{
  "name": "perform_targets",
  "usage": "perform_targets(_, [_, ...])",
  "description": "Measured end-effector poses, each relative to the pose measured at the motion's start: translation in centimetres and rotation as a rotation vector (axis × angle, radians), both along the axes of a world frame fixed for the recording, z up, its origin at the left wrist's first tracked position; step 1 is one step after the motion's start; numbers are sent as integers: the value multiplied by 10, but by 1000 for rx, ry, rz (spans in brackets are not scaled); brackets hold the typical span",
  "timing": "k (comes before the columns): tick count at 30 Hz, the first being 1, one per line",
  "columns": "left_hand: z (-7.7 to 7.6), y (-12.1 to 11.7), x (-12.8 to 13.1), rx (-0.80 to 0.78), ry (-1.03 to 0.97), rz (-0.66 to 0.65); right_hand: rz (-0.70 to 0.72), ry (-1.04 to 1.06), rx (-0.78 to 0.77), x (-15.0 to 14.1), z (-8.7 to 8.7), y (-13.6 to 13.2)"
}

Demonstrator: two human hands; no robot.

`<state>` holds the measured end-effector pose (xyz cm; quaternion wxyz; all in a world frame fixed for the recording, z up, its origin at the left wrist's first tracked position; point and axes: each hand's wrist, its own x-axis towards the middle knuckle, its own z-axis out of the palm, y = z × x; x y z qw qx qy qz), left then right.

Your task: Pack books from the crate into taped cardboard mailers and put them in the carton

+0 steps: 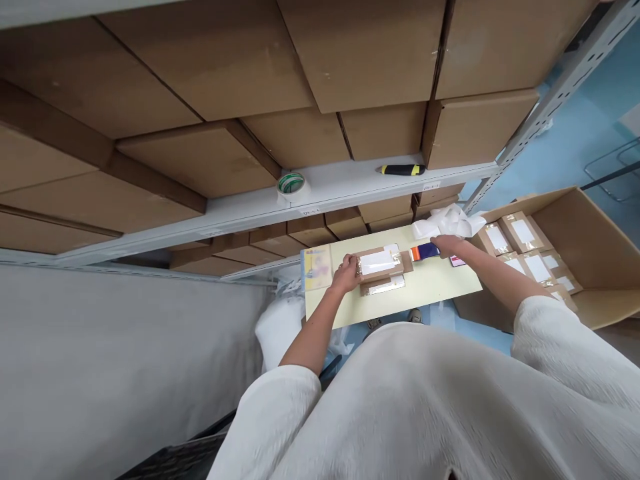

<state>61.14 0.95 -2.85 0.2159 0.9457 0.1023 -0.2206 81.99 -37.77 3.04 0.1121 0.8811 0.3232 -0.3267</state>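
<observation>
A small brown parcel [383, 263] with a white label lies on a pale yellow table [430, 287], stacked over another flat parcel [384, 285]. My left hand [346, 272] grips the top parcel's left end, fingers curled on it. My right hand [449, 245] is closed on a tape dispenser [424, 252] with an orange and dark blue body, held just right of the parcel. A small pink item [457, 261] lies under my right wrist.
A large open carton [590, 247] at the right holds several labelled parcels [520, 233]. White packing wrap [445, 220] lies behind the table. A shelf [340, 190] carries a tape roll [291, 185] and a black-yellow cutter [400, 169], with cardboard boxes [210, 60] above and below.
</observation>
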Motion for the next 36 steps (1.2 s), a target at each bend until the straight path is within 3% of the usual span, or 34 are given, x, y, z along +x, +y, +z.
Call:
perform_targets(10, [-8, 0, 1, -84, -25, 61, 33, -37, -80, -16, -17, 71])
perform_targets(18, [-12, 0, 4, -107, -48, 61, -78, -151, -151, -43, -21, 106])
perform_targets(30, [-7, 0, 5, -105, -38, 48, -108, -287, -194, -82, -17, 124])
perform_targets(33, [-6, 1, 4, -126, -42, 50, -250, -198, -173, -82, -19, 114])
perform_targets(36, [-5, 1, 4, -130, -46, 57, -458, -78, -71, -75, -22, 80])
